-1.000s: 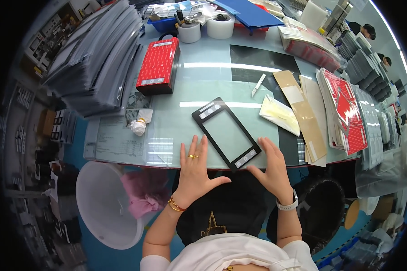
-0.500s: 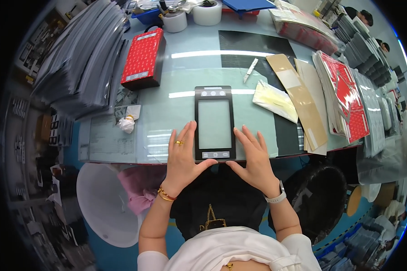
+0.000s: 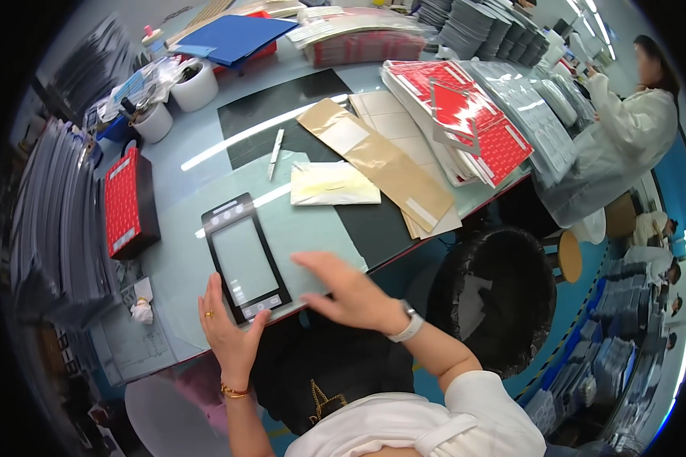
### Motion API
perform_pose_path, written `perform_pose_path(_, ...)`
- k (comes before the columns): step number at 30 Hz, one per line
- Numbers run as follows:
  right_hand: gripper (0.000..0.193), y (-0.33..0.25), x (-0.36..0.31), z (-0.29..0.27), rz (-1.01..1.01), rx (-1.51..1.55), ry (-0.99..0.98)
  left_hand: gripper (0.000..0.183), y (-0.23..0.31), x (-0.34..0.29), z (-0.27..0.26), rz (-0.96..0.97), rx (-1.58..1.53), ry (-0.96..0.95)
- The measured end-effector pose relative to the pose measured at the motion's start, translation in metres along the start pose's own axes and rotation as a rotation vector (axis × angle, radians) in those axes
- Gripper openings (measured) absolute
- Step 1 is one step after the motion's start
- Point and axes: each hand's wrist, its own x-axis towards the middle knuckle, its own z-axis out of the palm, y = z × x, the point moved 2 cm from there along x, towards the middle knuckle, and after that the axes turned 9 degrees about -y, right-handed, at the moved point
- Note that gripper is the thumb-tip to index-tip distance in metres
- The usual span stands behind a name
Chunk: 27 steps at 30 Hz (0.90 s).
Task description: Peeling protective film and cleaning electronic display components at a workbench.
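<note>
A flat panel [image 3: 245,257] with a black border and a see-through window lies on the table near its front edge. Grey-white labels or icons mark its two short ends. My left hand [image 3: 231,329] rests against its lower left corner, fingers stretched and thumb apart along the bottom edge. My right hand [image 3: 351,293] is off the panel on the right, slightly blurred, fingers apart from the thumb and holding nothing. Beyond lie a white-and-yellow packet [image 3: 335,183] and a slim white pen-like item [image 3: 276,154].
Brown card strips [image 3: 377,161] and a stack of red-and-white sheets [image 3: 465,114] lie to the right. A red box [image 3: 129,202] and tall grey stacks [image 3: 53,221] stand left. Below the table's right edge is a black-lined bin [image 3: 495,301]. A co-worker [image 3: 625,129] stands far right.
The view has turned to the right, so the table appears shifted left and tilted. My right hand has come away from the panel's right side; my left hand has stayed at its left edge.
</note>
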Motion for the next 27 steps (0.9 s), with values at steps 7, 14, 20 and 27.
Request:
perform_pose_path(7,0.045,0.047,-0.051,-0.149,0.297,-0.537,0.293,0.097,0.006,0.0,-0.005,-0.004,0.008,0.008)
perform_pose_path(14,0.083,0.049,-0.087,-0.156,0.375,-0.653,-0.073,0.054,0.074,0.005,0.009,0.164,-0.436,-0.028)
perform_pose_path(20,0.046,0.05,-0.094,-0.149,0.225,-0.771,0.057,0.046,0.139,0.033,0.062,0.249,-0.916,-0.479)
perform_pose_path(27,0.024,0.031,-0.091,-0.149,0.032,-0.745,0.231,0.048,0.179,0.088,0.114,-0.212,-1.485,-0.864)
